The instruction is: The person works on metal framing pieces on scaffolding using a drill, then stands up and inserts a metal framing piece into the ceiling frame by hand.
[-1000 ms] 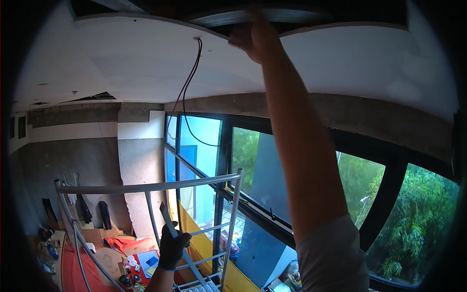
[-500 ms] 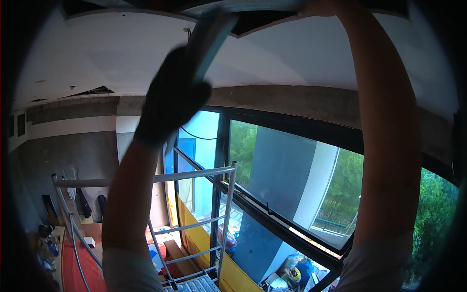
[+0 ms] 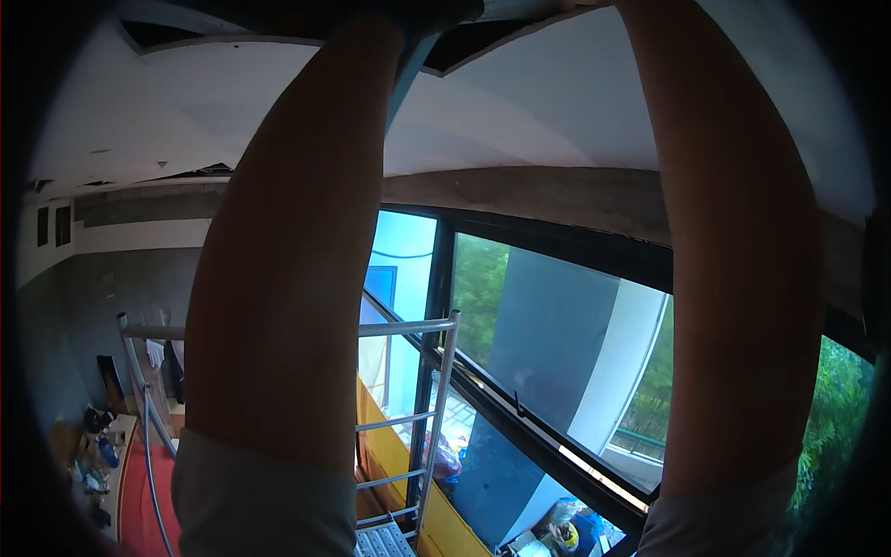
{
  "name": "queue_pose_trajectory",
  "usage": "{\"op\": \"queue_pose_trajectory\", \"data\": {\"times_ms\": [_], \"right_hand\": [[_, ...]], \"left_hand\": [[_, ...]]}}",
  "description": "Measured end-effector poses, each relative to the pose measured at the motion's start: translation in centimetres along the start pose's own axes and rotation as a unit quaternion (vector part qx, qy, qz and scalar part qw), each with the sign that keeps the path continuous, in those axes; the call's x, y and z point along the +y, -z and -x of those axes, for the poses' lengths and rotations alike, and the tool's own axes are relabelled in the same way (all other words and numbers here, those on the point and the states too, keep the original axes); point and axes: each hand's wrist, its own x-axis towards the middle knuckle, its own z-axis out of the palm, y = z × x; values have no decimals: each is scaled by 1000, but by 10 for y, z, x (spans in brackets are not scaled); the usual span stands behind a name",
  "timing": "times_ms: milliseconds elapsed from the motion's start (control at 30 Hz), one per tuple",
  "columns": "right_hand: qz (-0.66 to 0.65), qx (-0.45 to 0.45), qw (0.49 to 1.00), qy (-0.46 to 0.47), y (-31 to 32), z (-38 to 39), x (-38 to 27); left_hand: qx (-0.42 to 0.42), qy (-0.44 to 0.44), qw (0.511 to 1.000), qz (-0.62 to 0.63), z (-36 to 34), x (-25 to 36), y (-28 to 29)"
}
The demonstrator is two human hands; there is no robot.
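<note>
Both my arms stretch up to an opening [image 3: 464, 42] in the white ceiling. My left hand [image 3: 436, 11], in a dark glove, is at the opening's near edge by the top of the view; its fingers are lost in the dark there. Beside that wrist a narrow grey-blue metal strip [image 3: 406, 82] slants down, partly hidden by my forearm. Whether the hand grips it does not show. My right hand [image 3: 587, 3] is mostly cut off by the upper border, close to a pale metal piece [image 3: 524, 8] across the opening. Its fingers cannot be made out.
A silver metal frame with rungs [image 3: 408, 327] and a perforated step [image 3: 382, 540] stands below me. Black-framed windows [image 3: 548, 371] lie ahead, a yellow panel [image 3: 394, 469] under them. At lower left, a cluttered bench [image 3: 119, 469] adjoins a red surface [image 3: 148, 483].
My left hand has risen from below the ceiling to the opening, its forearm now covering more of the view. The metal strip shows behind that wrist. My right arm has shifted slightly left.
</note>
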Motion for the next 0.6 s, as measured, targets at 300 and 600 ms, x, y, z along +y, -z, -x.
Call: {"op": "queue_pose_trajectory", "data": {"times_ms": [300, 600], "right_hand": [[-113, 69, 991, -16, -10, -7, -2], [-104, -7, 994, 23, 0, 4, -4]], "left_hand": [[118, -64, 979, -155, 6, -20, -12], [133, -73, 956, -251, 14, -9, -3]]}}
